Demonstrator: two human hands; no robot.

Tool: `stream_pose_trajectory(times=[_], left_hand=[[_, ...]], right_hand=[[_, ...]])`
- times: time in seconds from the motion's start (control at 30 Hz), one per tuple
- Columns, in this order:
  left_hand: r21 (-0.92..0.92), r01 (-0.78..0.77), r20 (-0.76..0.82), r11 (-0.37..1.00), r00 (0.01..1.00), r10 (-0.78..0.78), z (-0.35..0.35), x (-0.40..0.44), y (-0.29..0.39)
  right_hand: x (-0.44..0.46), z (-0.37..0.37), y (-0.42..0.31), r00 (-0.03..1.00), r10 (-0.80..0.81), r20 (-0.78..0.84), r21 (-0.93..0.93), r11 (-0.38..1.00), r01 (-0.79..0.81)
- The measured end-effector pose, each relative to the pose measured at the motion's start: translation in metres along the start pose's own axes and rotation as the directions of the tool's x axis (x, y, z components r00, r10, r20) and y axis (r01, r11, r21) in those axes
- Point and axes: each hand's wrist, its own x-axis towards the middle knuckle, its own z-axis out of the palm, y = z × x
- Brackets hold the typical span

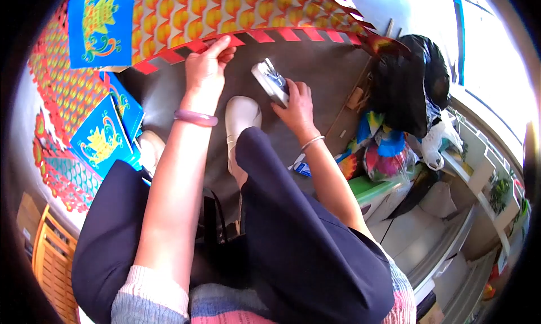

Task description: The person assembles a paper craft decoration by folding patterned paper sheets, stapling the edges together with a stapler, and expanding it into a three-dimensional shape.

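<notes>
A long sheet of orange-and-yellow patterned card [225, 14] curves across the top of the view, with a notched red edge. My left hand [206, 67], a purple bangle on its wrist, pinches that red edge between thumb and fingers. My right hand [296, 107] is closed around a white and shiny metal stapler [271, 83], held over the dark floor and apart from the card. Blue panels with yellow-green ornament [101, 28] join the card at the left.
More patterned card with a blue panel [101, 137] stands at the left, near a wooden slatted chair [53, 262]. On the right are a black plastic bag [411, 79], colourful wrapped items [386, 158], a green-topped box [369, 190] and white shelving [484, 177]. My shoe [242, 118] rests on the floor.
</notes>
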Motion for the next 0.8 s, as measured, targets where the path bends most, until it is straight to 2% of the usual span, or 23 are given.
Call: stream_pose_trajectory(times=[0.03, 0.13, 0.17, 0.2, 0.23, 0.27, 0.3, 0.33, 0.37, 0.4, 0.43, 0.47, 0.5, 0.53, 0.6, 0.63, 0.67, 0.7, 0.73, 0.77, 0.8], left_hand=[[0.026, -0.025, 0.003, 0.999, 1.000, 0.024, 0.002, -0.001, 0.001], [0.094, -0.112, 0.043, 0.989, 0.993, 0.109, 0.014, -0.011, 0.008], [0.118, -0.150, 0.059, 0.982, 0.988, 0.144, 0.017, -0.013, 0.012], [0.166, -0.180, 0.073, 0.970, 0.983, 0.170, 0.020, -0.012, 0.014], [0.205, -0.229, 0.089, 0.952, 0.973, 0.215, 0.026, -0.015, 0.014], [0.252, -0.295, 0.106, 0.922, 0.955, 0.276, 0.033, -0.016, 0.018], [0.257, -0.368, 0.147, 0.893, 0.929, 0.341, 0.045, -0.021, 0.022], [0.269, -0.445, 0.186, 0.854, 0.894, 0.408, 0.059, -0.027, 0.026], [0.487, -0.501, 0.229, 0.716, 0.864, 0.449, 0.068, -0.034, 0.036], [0.301, -0.659, 0.317, 0.689, 0.751, 0.580, 0.079, -0.022, 0.034], [0.277, -0.747, 0.344, 0.604, 0.664, 0.664, 0.092, -0.021, 0.039], [0.389, -0.802, 0.477, 0.454, 0.597, 0.645, 0.097, -0.021, 0.050], [0.359, -0.810, 0.481, 0.464, 0.586, 0.652, 0.109, -0.029, 0.060], [0.317, -0.838, 0.541, 0.445, 0.545, 0.641, 0.117, -0.029, 0.069], [0.356, -0.831, 0.601, 0.427, 0.553, 0.577, 0.127, -0.036, 0.088], [0.321, -0.867, 0.620, 0.381, 0.497, 0.608, 0.127, -0.043, 0.097], [0.317, -0.884, 0.614, 0.345, 0.468, 0.635, 0.123, -0.047, 0.104], [0.383, -0.836, 0.567, 0.393, 0.548, 0.615, 0.112, -0.046, 0.104], [0.498, -0.737, 0.478, 0.458, 0.673, 0.564, 0.097, -0.059, 0.114], [0.440, -0.654, 0.356, 0.616, 0.756, 0.549, 0.079, -0.055, 0.111], [0.362, -0.631, 0.210, 0.686, 0.772, 0.599, 0.063, -0.049, 0.107]], right_hand=[[-0.002, 0.001, 0.006, 1.000, -0.019, -0.004, -0.035, 0.999, 0.019], [0.014, 0.006, 0.027, 0.954, -0.019, -0.299, 0.094, 0.994, 0.049], [0.026, 0.000, 0.023, 0.886, 0.457, -0.084, 0.776, 0.587, -0.229], [0.042, -0.027, 0.029, 0.871, 0.476, 0.125, 0.918, 0.278, -0.284], [0.055, -0.039, 0.032, 0.815, 0.554, 0.168, 0.981, -0.013, -0.194], [0.064, -0.055, 0.041, 0.841, 0.497, 0.216, 0.971, -0.198, -0.133], [0.074, -0.072, 0.034, 0.855, 0.497, 0.150, 0.981, -0.185, -0.065], [0.083, -0.083, 0.040, 0.920, 0.376, 0.111, 0.969, -0.246, -0.017], [0.089, -0.095, 0.035, 0.857, 0.491, 0.155, 0.976, -0.212, -0.055], [0.100, -0.090, 0.052, 0.846, 0.476, 0.241, 0.936, -0.343, -0.074], [0.108, -0.074, 0.089, 0.813, 0.525, 0.252, 0.931, -0.362, -0.056], [0.109, -0.075, 0.088, 0.874, 0.425, 0.233, 0.895, -0.445, -0.022], [0.110, -0.075, 0.071, 0.864, 0.459, 0.206, 0.862, -0.503, 0.061], [0.109, -0.074, 0.056, 0.872, 0.440, 0.214, 0.832, -0.551, 0.074], [0.104, -0.072, 0.034, 0.880, 0.414, 0.231, 0.765, -0.636, 0.098], [0.102, -0.060, 0.041, 0.930, 0.296, 0.218, 0.706, -0.706, 0.059], [0.100, -0.057, 0.037, 0.960, 0.114, 0.254, 0.635, -0.769, -0.076], [0.101, -0.052, 0.018, 0.938, 0.268, 0.220, 0.749, -0.662, 0.014], [0.100, -0.053, -0.007, 0.884, 0.388, 0.263, 0.824, -0.567, 0.004], [0.099, -0.054, -0.034, 0.853, 0.456, 0.253, 0.874, -0.487, 0.002], [0.100, -0.043, -0.036, 0.871, 0.384, 0.308, 0.829, -0.557, -0.048]])
